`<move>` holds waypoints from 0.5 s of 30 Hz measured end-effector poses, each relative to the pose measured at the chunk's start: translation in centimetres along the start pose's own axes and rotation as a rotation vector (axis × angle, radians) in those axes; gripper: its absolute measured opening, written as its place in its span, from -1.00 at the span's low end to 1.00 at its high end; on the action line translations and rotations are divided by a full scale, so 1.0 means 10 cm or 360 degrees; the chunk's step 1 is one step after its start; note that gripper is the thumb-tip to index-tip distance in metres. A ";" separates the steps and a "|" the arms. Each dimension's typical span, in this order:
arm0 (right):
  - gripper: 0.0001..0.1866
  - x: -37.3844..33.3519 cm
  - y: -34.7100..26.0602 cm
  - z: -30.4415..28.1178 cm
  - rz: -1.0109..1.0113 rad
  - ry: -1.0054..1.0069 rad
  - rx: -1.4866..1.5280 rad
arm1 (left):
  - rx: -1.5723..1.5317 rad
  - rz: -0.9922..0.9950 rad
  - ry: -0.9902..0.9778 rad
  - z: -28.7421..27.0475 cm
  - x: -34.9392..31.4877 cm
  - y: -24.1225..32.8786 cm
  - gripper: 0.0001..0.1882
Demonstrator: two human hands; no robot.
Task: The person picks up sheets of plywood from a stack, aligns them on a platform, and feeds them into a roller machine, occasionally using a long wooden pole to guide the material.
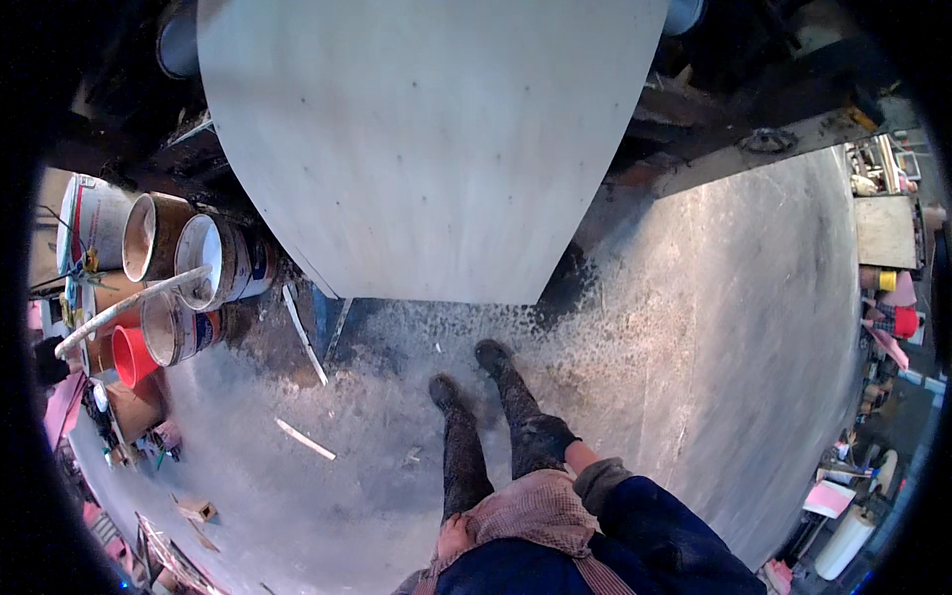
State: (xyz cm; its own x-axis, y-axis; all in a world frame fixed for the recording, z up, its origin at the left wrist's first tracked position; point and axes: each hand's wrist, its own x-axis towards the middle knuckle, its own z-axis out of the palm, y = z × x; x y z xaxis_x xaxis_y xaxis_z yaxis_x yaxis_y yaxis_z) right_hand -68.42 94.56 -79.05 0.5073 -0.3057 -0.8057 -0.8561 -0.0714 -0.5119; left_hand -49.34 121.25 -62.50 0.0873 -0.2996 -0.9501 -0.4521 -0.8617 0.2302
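Observation:
My right hand (543,441) is in a dark glove in front of my right thigh, with a strip of bare wrist above it. Its fingers blend into the dark trouser leg, so I cannot tell what, if anything, they hold. My left hand (453,538) is low at my left hip, beside the pinkish checked apron (531,511). Its fingers are mostly hidden. Ahead of my feet, a large pale panel (412,169) with small dark dots extends away from me, its near edge above the stained floor.
Dark machinery (694,119) flanks the panel. At left stand several buckets, including a white bucket (203,263) and a red bucket (134,357), with a long pale pole (129,312) across them. Thin strips (305,438) lie on the concrete floor (754,327). Clutter lines the right edge.

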 end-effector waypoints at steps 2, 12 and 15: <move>-0.76 -0.06 0.12 -0.01 -0.0159 0.0075 -0.0252 | 0.0026 -0.0019 -0.0058 0.00 -0.01 0.01 -0.52; -0.83 -0.04 0.47 -0.06 -0.0268 0.0220 0.0098 | 0.0297 0.0098 0.0219 0.15 0.01 0.10 -0.60; -0.80 0.12 0.92 0.41 -0.0109 0.0317 0.1163 | 0.0288 0.0080 0.0248 0.06 -0.04 0.34 -0.64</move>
State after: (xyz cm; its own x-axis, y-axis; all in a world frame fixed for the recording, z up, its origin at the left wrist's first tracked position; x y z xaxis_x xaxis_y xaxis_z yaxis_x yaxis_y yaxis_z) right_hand -75.31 97.48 -85.94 0.4701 -0.4939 -0.7315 -0.5050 0.5292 -0.6818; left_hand -51.40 118.71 -61.43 0.1899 -0.4118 -0.8913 -0.6098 -0.7610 0.2216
